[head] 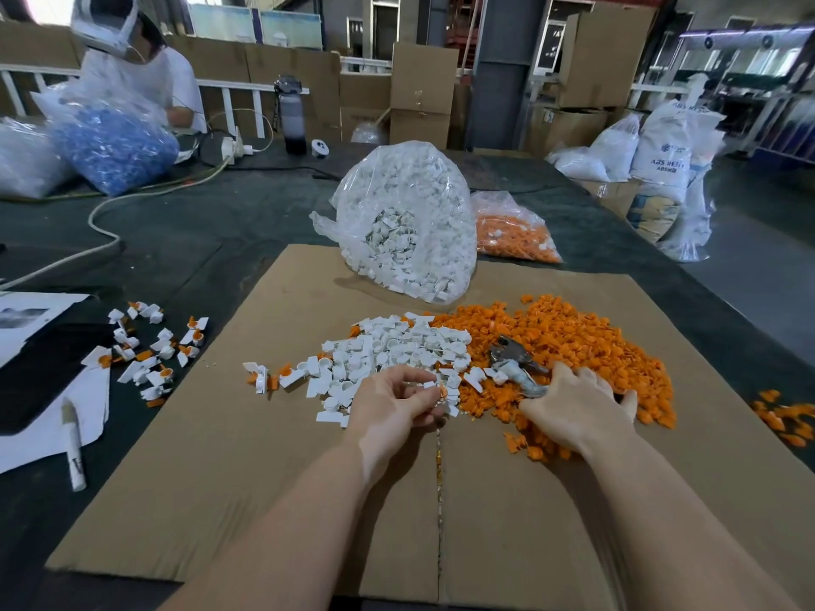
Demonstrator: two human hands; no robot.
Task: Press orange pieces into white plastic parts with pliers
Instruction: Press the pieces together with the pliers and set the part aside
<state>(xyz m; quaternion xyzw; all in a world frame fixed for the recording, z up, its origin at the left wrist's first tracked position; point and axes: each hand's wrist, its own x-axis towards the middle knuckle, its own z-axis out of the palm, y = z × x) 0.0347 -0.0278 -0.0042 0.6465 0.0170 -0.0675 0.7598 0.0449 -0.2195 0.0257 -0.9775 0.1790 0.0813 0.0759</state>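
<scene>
Nearest on the cardboard sheet (220, 478): left hand (392, 403) curled, pinching a small white plastic part (430, 385) with a bit of orange at the fingertips, right hand (577, 412) spread flat on the orange pieces (573, 337) at the sheet's right, beside the pliers (516, 363) but not gripping them. Probably light, stiff, a bit slick, so best pinched by the edges, pliers taken by the handles. Further up the sheet, white pile (397, 346) mid-sheet, bag of white parts (410, 222) at the far edge, finished ones (154, 346) off its left side.
</scene>
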